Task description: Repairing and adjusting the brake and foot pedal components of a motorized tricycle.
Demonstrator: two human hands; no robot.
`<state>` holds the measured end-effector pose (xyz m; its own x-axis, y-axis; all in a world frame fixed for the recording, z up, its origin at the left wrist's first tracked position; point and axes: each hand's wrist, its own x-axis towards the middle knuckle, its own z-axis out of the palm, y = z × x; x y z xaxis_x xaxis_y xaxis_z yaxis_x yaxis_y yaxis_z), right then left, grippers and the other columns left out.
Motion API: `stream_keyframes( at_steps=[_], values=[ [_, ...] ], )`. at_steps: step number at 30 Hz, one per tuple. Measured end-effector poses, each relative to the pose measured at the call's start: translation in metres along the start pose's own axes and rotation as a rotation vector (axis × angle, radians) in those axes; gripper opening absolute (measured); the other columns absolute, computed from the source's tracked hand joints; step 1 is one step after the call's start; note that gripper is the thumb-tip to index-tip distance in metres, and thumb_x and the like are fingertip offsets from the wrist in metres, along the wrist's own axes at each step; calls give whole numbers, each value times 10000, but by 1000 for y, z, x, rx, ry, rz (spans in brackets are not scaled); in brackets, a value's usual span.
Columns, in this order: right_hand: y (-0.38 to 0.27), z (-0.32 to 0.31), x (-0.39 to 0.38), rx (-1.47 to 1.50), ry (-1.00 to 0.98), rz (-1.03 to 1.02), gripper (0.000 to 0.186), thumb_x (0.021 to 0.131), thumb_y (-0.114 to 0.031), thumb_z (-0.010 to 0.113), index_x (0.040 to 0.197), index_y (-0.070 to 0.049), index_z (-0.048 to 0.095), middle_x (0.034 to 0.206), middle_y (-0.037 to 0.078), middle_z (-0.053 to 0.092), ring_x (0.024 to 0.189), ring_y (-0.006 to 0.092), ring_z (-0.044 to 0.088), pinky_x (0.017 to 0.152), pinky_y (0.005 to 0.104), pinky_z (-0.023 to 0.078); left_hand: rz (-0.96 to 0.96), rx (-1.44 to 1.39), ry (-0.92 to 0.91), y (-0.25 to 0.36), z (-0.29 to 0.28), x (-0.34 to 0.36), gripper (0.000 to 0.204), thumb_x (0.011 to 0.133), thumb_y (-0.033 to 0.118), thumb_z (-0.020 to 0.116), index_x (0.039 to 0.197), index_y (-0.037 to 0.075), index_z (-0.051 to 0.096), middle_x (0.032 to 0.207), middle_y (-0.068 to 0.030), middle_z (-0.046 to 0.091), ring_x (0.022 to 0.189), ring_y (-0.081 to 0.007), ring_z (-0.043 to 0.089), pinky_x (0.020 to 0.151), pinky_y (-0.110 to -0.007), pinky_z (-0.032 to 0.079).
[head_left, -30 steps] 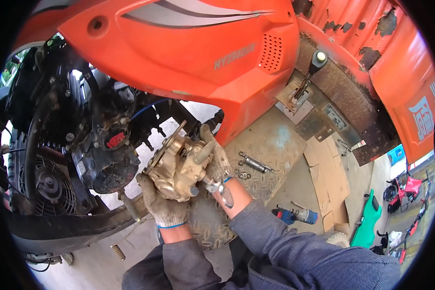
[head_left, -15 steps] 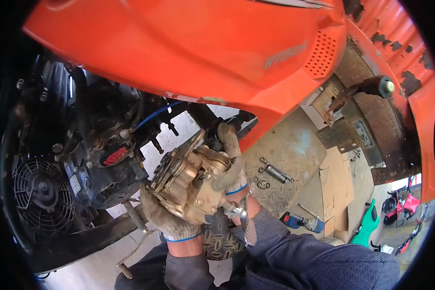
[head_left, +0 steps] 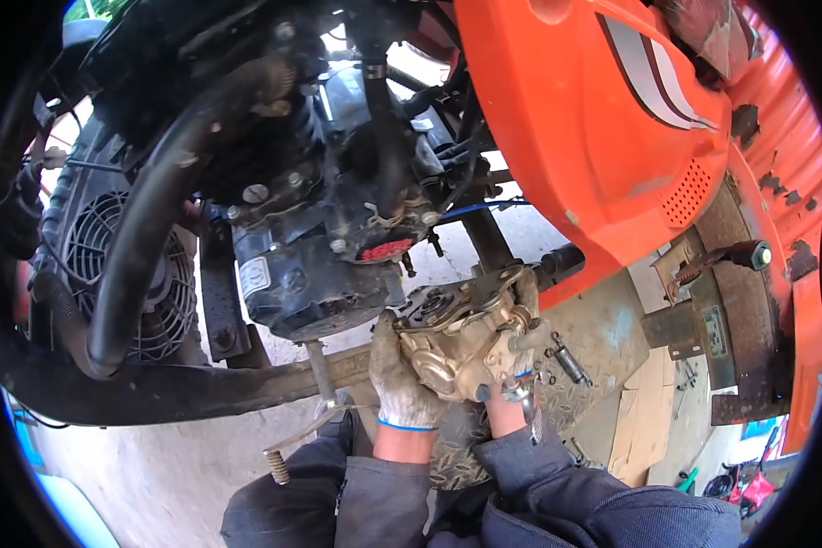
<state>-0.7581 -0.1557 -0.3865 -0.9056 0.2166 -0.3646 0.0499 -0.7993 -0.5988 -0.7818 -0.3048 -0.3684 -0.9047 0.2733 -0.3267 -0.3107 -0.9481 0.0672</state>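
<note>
I hold a gold-brown metal gearbox (head_left: pixel 457 352) with both gloved hands, just to the right of and below the black engine (head_left: pixel 310 288). A flat plate with an opening faces up and away on its far side. My left hand (head_left: pixel 404 379), in a dirty white glove with a blue cuff edge, is closed round its left side. On the far right side my right hand (head_left: pixel 528 294) grips it; the housing hides most of those fingers. From the near right side hangs a metal lever (head_left: pixel 532 420). Whether the gearbox touches the engine, I cannot tell.
An orange body panel (head_left: pixel 603 155) rises at the upper right. A black frame tube (head_left: pixel 201 393) runs below the engine, with a kick lever (head_left: pixel 301 434) near it. A fan (head_left: pixel 128 274) stands left. On the tread plate lies a small cylindrical tool (head_left: pixel 571 363); cardboard (head_left: pixel 644 411) lies beyond.
The view has swung, showing more of the engine and less of the panel. The gearbox has turned in my hands, its flat plate now lying more level and facing away.
</note>
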Motion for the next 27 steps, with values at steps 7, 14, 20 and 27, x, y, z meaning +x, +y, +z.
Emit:
stream_keyframes(
  at_steps=[7,14,20,27],
  values=[
    [-3,-19,-13,-82,-17,-32,497,1064,-473,659,1369,-81,636,1250,182,721,1079,313,729,919,434,633,-52,134,-24,6,-25,9,599,1115,485,519,1484,16,575,1458,-212,649,1307,-398,648,1134,-556,530],
    [-28,-29,13,164,-174,146,518,1064,-420,661,1420,-50,596,1328,175,699,1144,317,717,959,432,626,-69,56,-95,8,-31,14,579,1085,461,567,1426,-4,618,1376,-232,694,1223,-413,688,1077,-568,570],
    [-34,-46,-6,-180,-160,-68,428,1054,-280,652,1393,-21,621,1303,168,708,1149,293,714,953,405,626,-96,-3,-13,9,-33,19,520,1065,415,592,1376,2,645,1338,-231,709,1188,-421,698,1052,-573,583],
    [-25,-26,1,-10,-128,-13,391,1057,-233,621,1373,-3,630,1306,176,706,1172,310,705,1011,432,599,7,-159,-87,-4,-28,22,624,1069,475,506,1443,-13,611,1400,-256,672,1249,-449,663,1110,-603,536]
  ],
)
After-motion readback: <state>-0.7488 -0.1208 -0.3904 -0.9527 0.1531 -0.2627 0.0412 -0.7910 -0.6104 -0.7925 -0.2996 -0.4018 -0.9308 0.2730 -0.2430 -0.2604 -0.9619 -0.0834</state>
